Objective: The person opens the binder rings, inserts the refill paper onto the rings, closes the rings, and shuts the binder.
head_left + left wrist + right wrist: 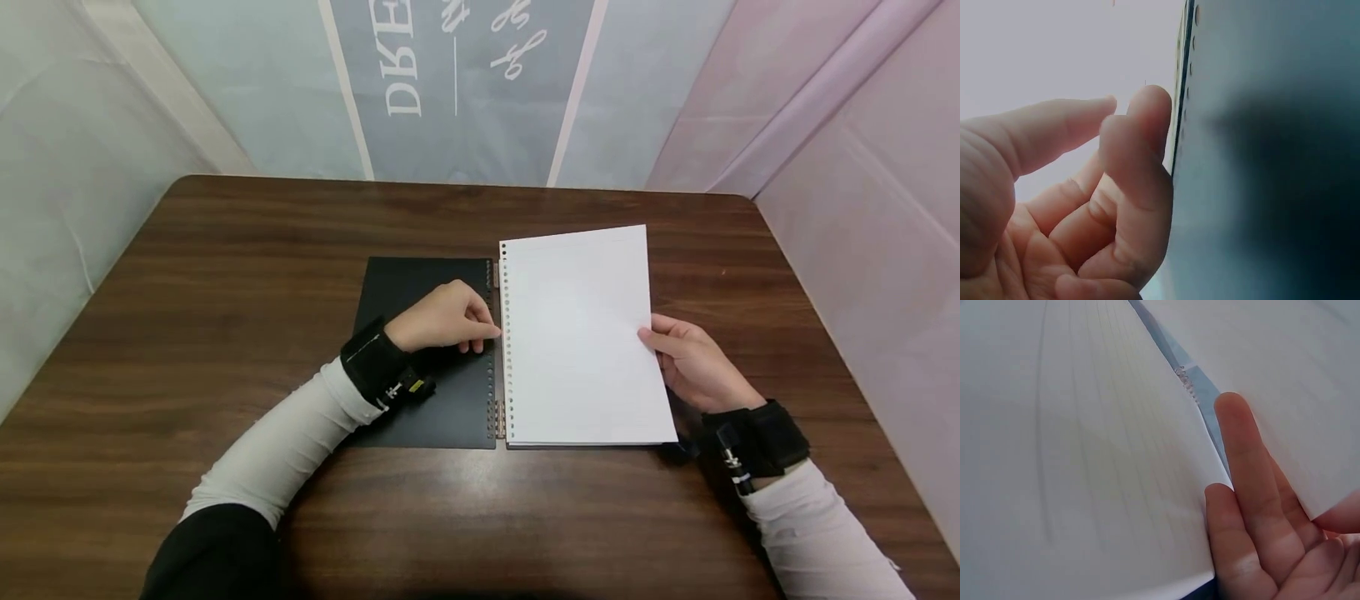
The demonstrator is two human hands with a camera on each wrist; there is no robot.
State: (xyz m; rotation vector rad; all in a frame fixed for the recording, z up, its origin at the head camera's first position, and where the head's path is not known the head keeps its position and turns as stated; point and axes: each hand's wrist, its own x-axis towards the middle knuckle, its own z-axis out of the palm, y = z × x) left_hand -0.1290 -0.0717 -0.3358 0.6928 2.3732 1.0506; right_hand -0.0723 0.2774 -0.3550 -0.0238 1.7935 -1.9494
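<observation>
Between both long edges of the table [187, 333], a loose-leaf binder's black cover [450, 421] lies open; over it, the left hand [446, 318] curls its fingers beside a white punched sheet [577, 342], whether gripping I cannot tell; the right hand [693, 360] pinches that sheet's right edge

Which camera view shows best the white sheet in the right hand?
Head view: nearly the whole white sheet shows, with holes along one edge and the right hand at the other. The right wrist view shows only part; in the left wrist view, I cannot tell.
</observation>
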